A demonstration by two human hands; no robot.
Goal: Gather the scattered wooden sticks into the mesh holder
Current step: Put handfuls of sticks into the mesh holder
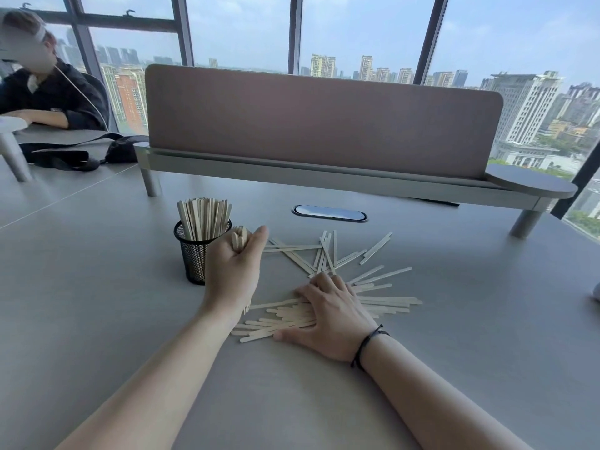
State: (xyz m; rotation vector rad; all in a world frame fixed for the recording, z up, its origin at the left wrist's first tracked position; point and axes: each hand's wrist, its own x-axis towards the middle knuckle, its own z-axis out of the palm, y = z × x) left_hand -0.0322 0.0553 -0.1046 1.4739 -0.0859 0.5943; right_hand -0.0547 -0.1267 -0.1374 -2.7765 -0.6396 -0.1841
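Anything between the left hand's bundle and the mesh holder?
Nothing. In the head view the left hand holds its bundle right beside the mesh holder.

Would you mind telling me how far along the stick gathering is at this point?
Roughly partway. Done: the mesh holder already stands packed with upright sticks. In hand: the left hand grips a small bundle right beside the holder, not yet dropped in, while the right hand rests on the pile on the table. Left: that pile under the fingers, plus the loose sticks fanned out behind it.
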